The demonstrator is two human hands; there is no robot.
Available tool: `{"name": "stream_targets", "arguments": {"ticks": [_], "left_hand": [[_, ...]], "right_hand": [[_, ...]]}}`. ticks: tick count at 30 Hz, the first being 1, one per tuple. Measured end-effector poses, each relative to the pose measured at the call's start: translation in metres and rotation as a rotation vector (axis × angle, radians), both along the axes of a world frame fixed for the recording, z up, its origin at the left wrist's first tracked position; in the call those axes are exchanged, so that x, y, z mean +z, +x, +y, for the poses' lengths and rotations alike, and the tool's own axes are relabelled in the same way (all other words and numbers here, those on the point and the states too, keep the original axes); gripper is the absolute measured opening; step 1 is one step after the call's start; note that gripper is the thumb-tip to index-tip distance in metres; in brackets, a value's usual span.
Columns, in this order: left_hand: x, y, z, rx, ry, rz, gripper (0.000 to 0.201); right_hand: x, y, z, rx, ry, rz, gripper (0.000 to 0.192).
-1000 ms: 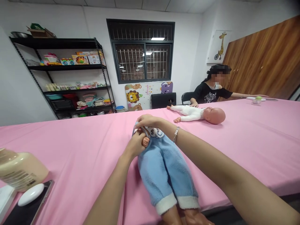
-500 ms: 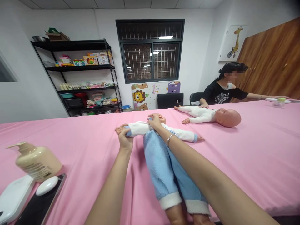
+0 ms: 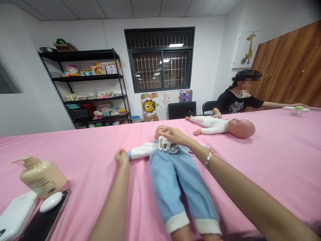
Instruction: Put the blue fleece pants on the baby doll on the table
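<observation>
A baby doll (image 3: 167, 170) lies on its back on the pink-covered table, feet towards me. It wears fluffy light-blue trousers with white cuffs and a white top with blue cuffs and an animal face on the chest. My left hand (image 3: 121, 157) is closed round the doll's hand at the end of its outstretched arm; the doll's fingers are hidden. Over the doll's chin and mouth is my right hand (image 3: 174, 135), fingers drawn together; what they hold, if anything, cannot be made out. A bracelet (image 3: 208, 160) circles my right wrist.
A second doll (image 3: 220, 125) in white lies at the table's far side, near a seated person (image 3: 238, 97). At the left stand a pump bottle (image 3: 43, 175), a phone (image 3: 45, 217), a white oval case (image 3: 51, 202) and a white device (image 3: 17, 214). A black shelf (image 3: 82, 78) stands behind.
My right hand has moved from the doll's shoulder to its chin, uncovering the animal face on the chest. My left hand has shifted left with the doll's arm, which is now stretched out lower.
</observation>
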State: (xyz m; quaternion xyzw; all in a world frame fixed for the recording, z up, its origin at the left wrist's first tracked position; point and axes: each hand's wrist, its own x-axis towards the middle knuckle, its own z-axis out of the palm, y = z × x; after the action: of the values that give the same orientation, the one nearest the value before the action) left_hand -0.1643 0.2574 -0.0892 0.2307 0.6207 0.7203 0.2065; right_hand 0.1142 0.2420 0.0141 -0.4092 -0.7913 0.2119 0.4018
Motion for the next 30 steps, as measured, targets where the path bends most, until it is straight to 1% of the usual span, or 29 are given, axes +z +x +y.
{"name": "stream_targets", "arguments": {"ticks": [1,3,6,7,9,10,11,12,13,14,16,17,19,20,22,24,25,27,30], "left_hand": [[-0.002,-0.001,-0.001,0.005,-0.02,0.062,0.018],[-0.004,-0.004,-0.004,-0.003,-0.06,0.196,0.025],[-0.001,-0.003,-0.014,-0.024,-0.111,0.373,0.029],[0.003,-0.001,-0.018,-0.01,-0.116,0.435,0.031],[0.014,0.008,-0.025,0.053,-0.091,0.629,0.033],[0.02,0.016,-0.028,0.068,-0.054,0.754,0.033],[0.025,0.026,-0.032,0.053,-0.004,0.875,0.032],[0.03,0.037,-0.035,-0.01,0.053,0.963,0.03],[0.034,0.049,-0.037,-0.125,0.109,0.996,0.026],[0.036,0.062,-0.039,-0.262,0.14,0.974,0.023],[0.035,0.087,-0.043,-0.538,0.116,0.919,0.024],[0.034,0.097,-0.045,-0.646,0.082,0.917,0.028],[0.031,0.112,-0.048,-0.778,0.031,0.889,0.035],[0.031,0.116,-0.049,-0.812,0.024,0.851,0.036],[0.034,0.118,-0.051,-0.817,0.058,0.726,0.035],[0.039,0.118,-0.053,-0.748,0.105,0.625,0.03],[0.042,0.117,-0.053,-0.703,0.121,0.61,0.027],[0.044,0.117,-0.055,-0.662,0.13,0.652,0.023],[0.041,0.116,-0.056,-0.722,0.108,0.781,0.022]], "right_hand": [[-0.011,0.012,-0.005,-0.07,-0.01,0.061,0.029],[-0.042,0.033,-0.013,-0.186,-0.08,0.105,0.038],[-0.087,0.055,-0.016,-0.252,-0.103,0.225,0.042],[-0.097,0.059,-0.016,-0.257,-0.133,0.265,0.043],[-0.109,0.066,-0.014,-0.243,-0.219,0.331,0.045],[-0.111,0.068,-0.014,-0.229,-0.263,0.353,0.046],[-0.112,0.069,-0.013,-0.217,-0.298,0.374,0.047],[-0.111,0.07,-0.012,-0.209,-0.318,0.398,0.047],[-0.111,0.07,-0.011,-0.202,-0.33,0.424,0.048],[-0.111,0.071,-0.011,-0.201,-0.335,0.449,0.048],[-0.112,0.07,-0.009,-0.202,-0.332,0.487,0.049],[-0.113,0.07,-0.008,-0.206,-0.321,0.498,0.049],[-0.117,0.069,-0.005,-0.235,-0.29,0.52,0.047],[-0.118,0.07,-0.004,-0.255,-0.275,0.542,0.045],[-0.121,0.071,-0.001,-0.298,-0.229,0.6,0.039],[-0.121,0.073,0.0,-0.359,-0.139,0.622,0.032],[-0.12,0.074,0.0,-0.395,-0.084,0.605,0.029],[-0.118,0.077,-0.001,-0.466,0.015,0.53,0.023],[-0.119,0.08,-0.001,-0.525,0.08,0.468,0.015]]}}
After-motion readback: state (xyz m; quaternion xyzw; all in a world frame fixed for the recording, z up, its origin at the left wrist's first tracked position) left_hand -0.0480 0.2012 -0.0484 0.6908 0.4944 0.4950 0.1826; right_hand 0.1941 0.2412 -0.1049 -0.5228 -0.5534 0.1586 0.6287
